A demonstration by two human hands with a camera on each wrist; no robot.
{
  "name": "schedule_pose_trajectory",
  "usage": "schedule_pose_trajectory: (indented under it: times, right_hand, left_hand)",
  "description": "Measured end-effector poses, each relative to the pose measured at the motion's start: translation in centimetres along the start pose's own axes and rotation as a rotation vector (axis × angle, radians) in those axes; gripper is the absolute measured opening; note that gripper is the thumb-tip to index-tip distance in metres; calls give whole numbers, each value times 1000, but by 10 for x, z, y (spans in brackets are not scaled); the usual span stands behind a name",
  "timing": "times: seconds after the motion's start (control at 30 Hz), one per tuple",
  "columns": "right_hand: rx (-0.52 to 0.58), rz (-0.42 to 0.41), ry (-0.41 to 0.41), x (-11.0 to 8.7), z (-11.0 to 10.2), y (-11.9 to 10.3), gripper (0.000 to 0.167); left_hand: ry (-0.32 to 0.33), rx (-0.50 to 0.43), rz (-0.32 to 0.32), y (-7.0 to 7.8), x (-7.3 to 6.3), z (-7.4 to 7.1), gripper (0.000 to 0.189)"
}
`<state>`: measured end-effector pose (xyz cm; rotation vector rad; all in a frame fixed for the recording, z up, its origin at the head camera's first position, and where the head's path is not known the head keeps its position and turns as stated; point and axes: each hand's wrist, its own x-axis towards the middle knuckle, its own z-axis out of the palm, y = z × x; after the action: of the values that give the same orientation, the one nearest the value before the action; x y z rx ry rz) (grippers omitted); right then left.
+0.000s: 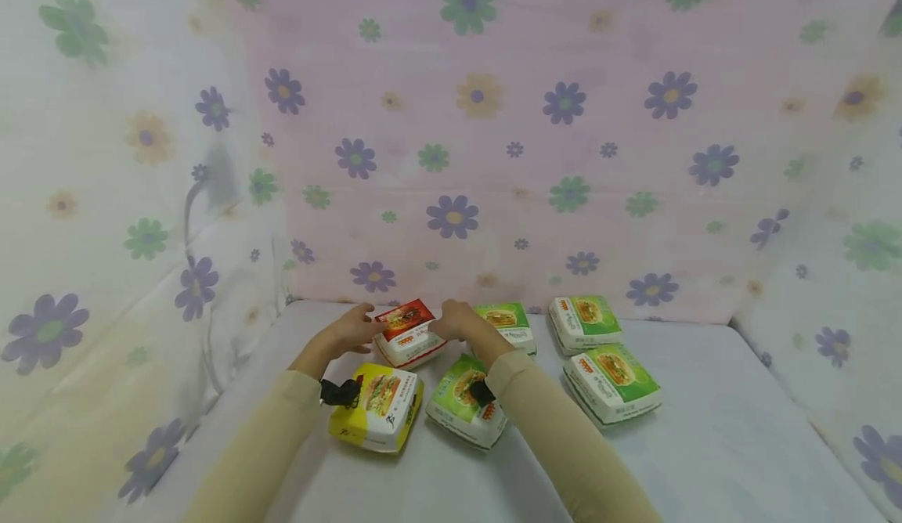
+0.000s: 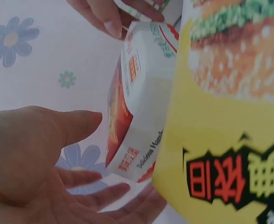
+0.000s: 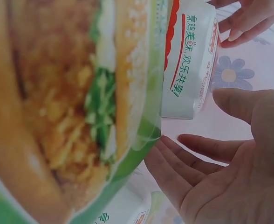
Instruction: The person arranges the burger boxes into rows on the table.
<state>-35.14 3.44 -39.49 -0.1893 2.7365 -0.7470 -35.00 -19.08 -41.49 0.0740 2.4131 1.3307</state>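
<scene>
A red and white burger box [image 1: 411, 344] sits at the back between my two hands. My left hand [image 1: 345, 333] is at its left side, thumb and fingers spread and relaxed in the left wrist view. At the box's right side is my right hand [image 1: 461, 323], whose thumb and fingers stand apart in the right wrist view [image 3: 230, 163]. Whether either hand touches the box is hard to tell. Closer to me, a yellow and white burger box [image 1: 386, 421] lies under the left wrist, and a green and white burger box [image 1: 451, 398] under the right.
Another green burger box [image 1: 517, 322] stands behind my right forearm, partly hidden by it. Two more, a back box [image 1: 590, 321] and a front box [image 1: 613, 386], are on the right. A flowered cloth wall [image 1: 395, 194] rises behind the white tabletop [image 1: 733, 421].
</scene>
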Motion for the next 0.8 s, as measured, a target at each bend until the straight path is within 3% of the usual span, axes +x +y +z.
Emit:
schedule_pose_trajectory:
  times: [0.17, 0.27, 0.47, 0.8]
  right_hand:
    - [-16, -46, -25, 2, 1, -4, 50]
    - [-29, -18, -27, 3, 0, 4, 45]
    - [9, 10, -50, 4, 0, 9, 49]
    - [153, -4, -63, 1, 5, 4, 33]
  left_hand:
    - [6, 4, -64, -1, -1, -3, 88]
    - [-22, -3, -65, 1, 5, 4, 87]
    - [-45, -43, -73, 5, 10, 12, 77]
    - [-21, -66, -54, 10, 16, 13, 63]
